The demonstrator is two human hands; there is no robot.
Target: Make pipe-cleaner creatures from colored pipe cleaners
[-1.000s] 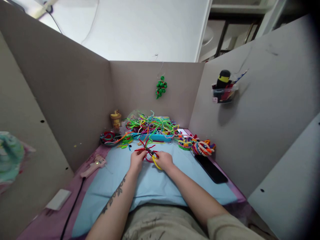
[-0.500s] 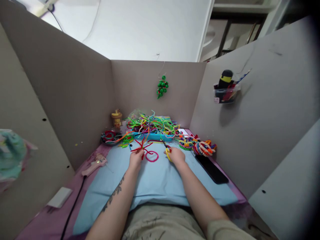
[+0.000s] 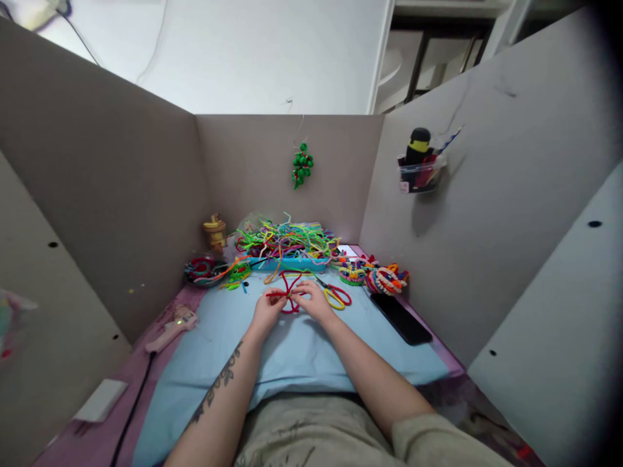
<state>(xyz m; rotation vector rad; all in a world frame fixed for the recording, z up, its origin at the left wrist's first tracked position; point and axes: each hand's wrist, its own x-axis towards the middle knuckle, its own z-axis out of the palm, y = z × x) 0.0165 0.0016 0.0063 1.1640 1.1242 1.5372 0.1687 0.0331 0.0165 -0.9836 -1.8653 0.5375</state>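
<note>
My left hand (image 3: 266, 312) and my right hand (image 3: 315, 301) meet over a light blue cloth (image 3: 292, 353), both pinching a red pipe-cleaner shape (image 3: 287, 290) with loops sticking up between them. Just right of my right hand, scissors (image 3: 333, 294) with red and yellow handles lie on the cloth, apart from my fingers. Behind the hands a blue tray (image 3: 292, 263) holds a heap of coloured pipe cleaners (image 3: 282, 239).
Grey partition walls enclose the desk on three sides. A pink glue gun (image 3: 171, 325) and its black cord lie at left, a dark bowl (image 3: 202, 271) beyond it. A black phone (image 3: 400, 318) and coiled pipe-cleaner pieces (image 3: 384, 279) sit at right. A green ornament (image 3: 302, 165) hangs on the back wall.
My right hand carried the scissors to the right, set them down on the cloth, and came back to the red pipe-cleaner shape that my left hand kept holding.
</note>
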